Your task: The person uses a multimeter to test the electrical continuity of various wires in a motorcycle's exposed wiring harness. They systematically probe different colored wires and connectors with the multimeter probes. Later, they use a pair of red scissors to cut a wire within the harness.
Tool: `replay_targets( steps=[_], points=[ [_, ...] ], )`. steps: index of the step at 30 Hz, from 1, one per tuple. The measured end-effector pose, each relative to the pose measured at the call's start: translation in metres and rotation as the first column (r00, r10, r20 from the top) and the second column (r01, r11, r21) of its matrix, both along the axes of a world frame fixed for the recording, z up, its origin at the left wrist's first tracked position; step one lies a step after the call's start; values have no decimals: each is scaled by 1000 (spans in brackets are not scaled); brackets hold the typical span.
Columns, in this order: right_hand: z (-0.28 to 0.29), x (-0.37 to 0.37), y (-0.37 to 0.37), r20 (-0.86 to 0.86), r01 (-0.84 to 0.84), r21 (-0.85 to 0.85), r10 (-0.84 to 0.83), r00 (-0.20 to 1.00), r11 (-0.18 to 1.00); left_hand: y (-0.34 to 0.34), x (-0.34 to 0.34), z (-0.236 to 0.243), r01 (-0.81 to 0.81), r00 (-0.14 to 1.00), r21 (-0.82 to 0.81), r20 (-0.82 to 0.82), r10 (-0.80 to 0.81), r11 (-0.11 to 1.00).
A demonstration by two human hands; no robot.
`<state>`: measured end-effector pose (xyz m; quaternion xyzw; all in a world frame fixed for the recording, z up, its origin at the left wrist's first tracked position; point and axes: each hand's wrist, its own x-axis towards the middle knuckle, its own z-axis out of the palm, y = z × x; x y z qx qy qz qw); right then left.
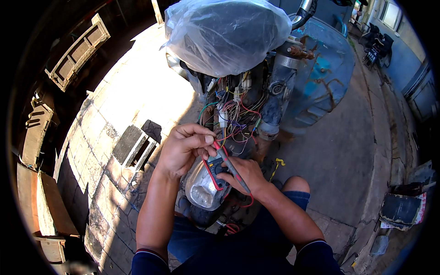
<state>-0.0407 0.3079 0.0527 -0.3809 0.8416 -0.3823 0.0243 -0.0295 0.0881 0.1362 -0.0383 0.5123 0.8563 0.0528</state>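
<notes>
My left hand (185, 149) is closed in a pinch at the tip of a red-and-grey test probe (229, 165), with thin wires by the fingers. My right hand (240, 174) grips the probe's body and rests on a red-edged multimeter (214, 167), which lies above a dented silver metal part (199, 188). Just beyond my hands is a tangle of coloured wires (233, 114) with white connectors (223, 117), inside an opened motorcycle front, under a round part wrapped in clear plastic (224, 34). A red lead hangs below my right hand.
A rusty fork tube (279, 87) and blue translucent panel (323, 78) stand right of the wires. A dark block (130, 144) sits on the paving at left. Wooden boards (48, 197) line the left side; dark bags (376, 43) and stacked sheets (401, 208) lie at right.
</notes>
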Motion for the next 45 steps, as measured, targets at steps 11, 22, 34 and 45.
replay_targets(
  steps=[11,22,34,45],
  points=[
    [7,8,5,60,-10,-19,12,998,1000,-1,1,2,14,1000,1,1,-14,1000],
    [28,25,59,317,301,-414,-174,933,859,-1,-1,-1,4,1000,6,-10,-4,1000],
    [84,29,59,412,323,-753,28,911,573,-3,-2,0,19,1000,29,-14,-19,999],
    [83,23,69,368,208,-798,185,911,565,-3,-1,-4,20,1000,45,-17,-19,999]
  ],
)
